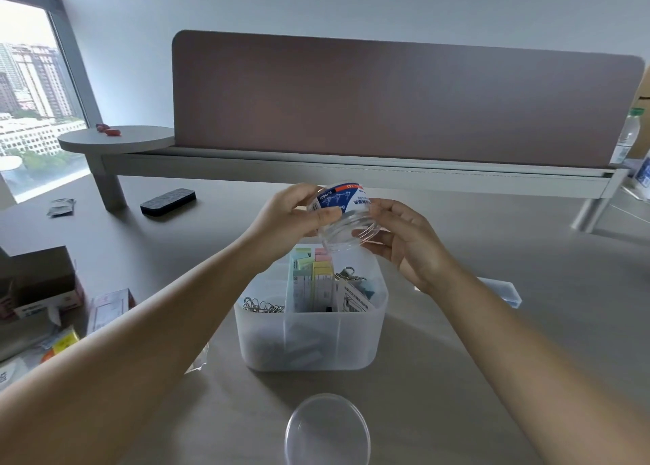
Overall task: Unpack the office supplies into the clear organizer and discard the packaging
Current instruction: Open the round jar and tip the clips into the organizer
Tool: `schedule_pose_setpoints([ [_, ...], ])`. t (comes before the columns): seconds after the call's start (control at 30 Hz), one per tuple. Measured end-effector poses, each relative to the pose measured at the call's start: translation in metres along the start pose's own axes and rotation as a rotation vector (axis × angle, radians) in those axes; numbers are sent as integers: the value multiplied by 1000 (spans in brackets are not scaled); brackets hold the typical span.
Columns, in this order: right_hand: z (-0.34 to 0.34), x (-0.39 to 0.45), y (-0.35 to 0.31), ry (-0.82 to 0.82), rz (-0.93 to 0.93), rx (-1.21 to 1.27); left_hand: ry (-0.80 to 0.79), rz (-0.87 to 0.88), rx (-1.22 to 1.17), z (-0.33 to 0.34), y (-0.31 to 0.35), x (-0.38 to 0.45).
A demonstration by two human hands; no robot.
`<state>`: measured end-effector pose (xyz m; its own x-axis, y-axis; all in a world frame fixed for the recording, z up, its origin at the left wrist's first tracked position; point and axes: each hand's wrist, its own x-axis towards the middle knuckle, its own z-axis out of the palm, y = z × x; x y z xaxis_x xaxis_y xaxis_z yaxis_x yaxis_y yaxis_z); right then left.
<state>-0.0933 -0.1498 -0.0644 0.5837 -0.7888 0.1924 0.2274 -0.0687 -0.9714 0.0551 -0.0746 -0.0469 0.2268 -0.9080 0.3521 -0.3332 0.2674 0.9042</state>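
Both hands hold a clear round plastic jar (343, 218) with a blue, white and orange label, tipped mouth-down over the clear organizer (309, 338). My left hand (292, 215) grips the jar's left side with the thumb across the label; my right hand (404, 239) cups its right side. The jar looks empty. The organizer holds metal paper clips (262, 305) in its left compartment, pastel sticky-note packs (314, 274) in the middle, and binder clips with a paper tag (353, 288) at the right. The jar's clear round lid (327, 431) lies on the desk in front.
Opened boxes and torn wrappers (59, 310) lie on the desk at the left, with a small foil packet (61, 207) and a black eraser block (168, 201) farther back. A clear flat case (503, 290) lies at the right. A brown divider panel (404, 99) closes the back.
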Motion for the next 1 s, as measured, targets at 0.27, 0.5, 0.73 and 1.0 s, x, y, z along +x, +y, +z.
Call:
schedule_pose_setpoints([
  [0.27,0,-13,-21,-76,-35,-13,-96,-160,-159,0,18,-8],
  [0.5,-16,-63,-44,-63,-18,-146,-142,-287,-95,22,56,-34],
  [0.73,-50,-118,-32,267,272,-275,5,-76,182,60,51,-79],
  [1.0,-59,-145,10,375,539,-320,50,132,953,45,6,-138],
])
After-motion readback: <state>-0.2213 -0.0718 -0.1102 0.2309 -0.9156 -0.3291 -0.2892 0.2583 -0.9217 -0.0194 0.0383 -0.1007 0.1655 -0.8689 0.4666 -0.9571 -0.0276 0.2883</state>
